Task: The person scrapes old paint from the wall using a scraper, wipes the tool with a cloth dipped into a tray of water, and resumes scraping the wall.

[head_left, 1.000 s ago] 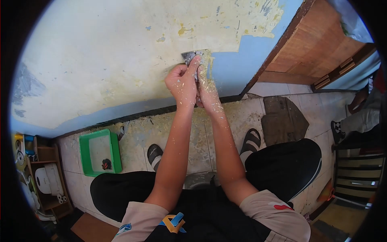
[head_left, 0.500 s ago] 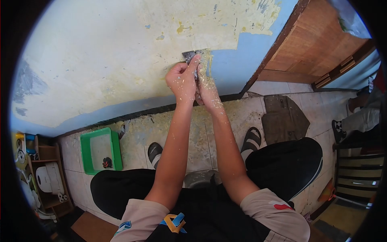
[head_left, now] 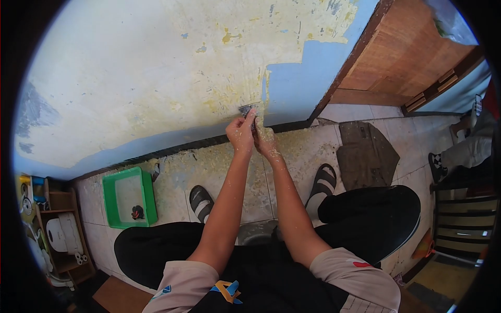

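Observation:
Both my hands grip a paint scraper [head_left: 246,109], its dark metal blade flat against the wall [head_left: 130,68] low down near the floor. My left hand [head_left: 240,136] is closed, with its thumb along the scraper near the blade. Beside it, my right hand [head_left: 266,140] is wrapped around the handle, which is mostly hidden by the fingers. Yellowish paint flakes cling to my right hand and both forearms. Around the blade the wall is bared to cream and yellow patches; blue paint [head_left: 292,86] covers the part to the right.
Paint chips litter the tiled floor [head_left: 250,182] around my sandalled feet. A green tray [head_left: 151,195] stands at left, near a wooden shelf [head_left: 62,203]. On the right are a brown cloth [head_left: 365,156], a wooden door [head_left: 402,52] and another person's leg [head_left: 467,154].
Both hands and the scraper have moved down the wall, toward the floor. A strip of blue and yellow coating beside the blade's path looks narrower. My view has shifted slightly.

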Action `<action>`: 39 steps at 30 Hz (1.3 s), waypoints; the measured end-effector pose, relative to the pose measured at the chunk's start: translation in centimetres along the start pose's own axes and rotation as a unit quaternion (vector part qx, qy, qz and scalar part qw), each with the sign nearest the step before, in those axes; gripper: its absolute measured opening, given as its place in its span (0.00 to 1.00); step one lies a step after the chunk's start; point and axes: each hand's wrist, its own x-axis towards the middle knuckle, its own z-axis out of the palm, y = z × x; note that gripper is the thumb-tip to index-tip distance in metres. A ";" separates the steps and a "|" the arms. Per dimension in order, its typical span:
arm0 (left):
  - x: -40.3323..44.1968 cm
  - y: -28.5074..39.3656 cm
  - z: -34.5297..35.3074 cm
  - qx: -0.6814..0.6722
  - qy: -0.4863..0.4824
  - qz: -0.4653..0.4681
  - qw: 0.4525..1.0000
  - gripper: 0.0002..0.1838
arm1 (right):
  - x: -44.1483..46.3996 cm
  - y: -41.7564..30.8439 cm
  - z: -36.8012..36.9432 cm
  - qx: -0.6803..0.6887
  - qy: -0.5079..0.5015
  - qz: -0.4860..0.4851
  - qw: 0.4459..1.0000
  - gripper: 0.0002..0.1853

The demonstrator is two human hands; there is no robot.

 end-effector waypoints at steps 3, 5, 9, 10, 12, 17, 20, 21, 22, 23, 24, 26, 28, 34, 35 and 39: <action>0.3 -1.3 -0.2 0.003 -0.022 -0.030 0.999 0.22 | 0.2 0.7 -0.8 -0.033 0.015 0.006 0.999 0.34; 0.2 -1.8 -0.4 0.015 -0.041 -0.049 0.998 0.21 | 0.3 1.3 -1.0 -0.049 0.022 0.008 0.999 0.34; 0.5 -2.9 -0.5 0.033 -0.036 -0.050 0.998 0.21 | 1.7 3.7 -1.5 -0.046 0.027 0.015 0.998 0.34; 0.5 -2.9 -0.4 0.022 -0.033 -0.052 0.998 0.21 | 1.9 3.9 -1.6 -0.063 0.023 0.019 0.998 0.34; 0.4 -2.8 -0.4 0.031 -0.027 -0.048 0.998 0.21 | 3.1 5.3 -2.1 -0.064 0.015 0.005 0.998 0.32; 0.2 -3.3 -0.1 0.060 0.004 -0.019 0.998 0.21 | 4.4 8.2 -1.9 -0.041 0.010 -0.160 0.986 0.27; 0.2 -3.6 -0.1 0.056 0.027 -0.015 0.998 0.21 | 2.7 5.3 -2.4 -0.101 -0.012 -0.034 0.994 0.25; 0.3 -3.7 -0.1 0.043 0.019 -0.018 0.999 0.20 | 2.7 5.4 -2.6 -0.200 -0.003 -0.135 0.971 0.25; 0.4 -3.7 -0.1 0.030 0.010 -0.020 0.999 0.20 | 2.8 5.4 -2.6 -0.294 0.005 -0.233 0.927 0.26; 0.3 -3.8 0.0 0.030 0.011 -0.021 0.999 0.20 | 2.9 5.5 -2.7 -0.294 0.004 -0.233 0.927 0.26; 0.2 -3.5 0.1 0.027 0.016 -0.016 0.999 0.19 | 2.3 3.9 -2.2 -0.198 0.002 -0.092 0.976 0.27; 0.0 -2.9 0.5 0.026 0.021 -0.012 0.999 0.19 | 1.8 2.8 -1.6 -0.096 -0.001 0.054 0.994 0.29; -0.1 -1.6 1.1 0.002 0.021 -0.007 1.000 0.19 | 1.8 2.0 -0.9 -0.084 0.042 -0.107 0.990 0.32; -0.1 2.0 2.7 -0.013 0.004 0.037 0.999 0.19 | 1.7 -1.8 -0.5 -0.045 0.029 -0.074 0.996 0.33; -0.1 1.9 2.7 -0.016 0.001 0.040 0.999 0.19 | 1.8 -1.7 -0.5 -0.046 0.031 -0.079 0.995 0.33; -0.1 -0.6 1.1 0.022 0.025 0.015 0.999 0.20 | 1.7 1.2 -1.1 -0.039 0.007 -0.041 0.998 0.35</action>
